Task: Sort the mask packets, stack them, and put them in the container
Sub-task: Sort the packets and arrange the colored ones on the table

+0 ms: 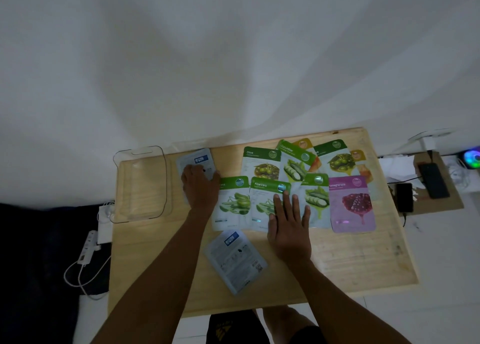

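Note:
Several mask packets lie spread on a light wooden table. My left hand presses on a grey face-down packet near the clear plastic container at the table's left end. My right hand lies flat, fingers apart, on an Aloe Vera packet. A second Aloe Vera packet sits between the hands. An Olive packet, a Cucumber packet, another cucumber packet and a purple Pomegranate packet lie further right. Another grey face-down packet rests near the front.
Two dark phones lie on a brown board right of the table with cables. A white power strip and cords hang off the left side. The white wall is behind the table. My knees show below the front edge.

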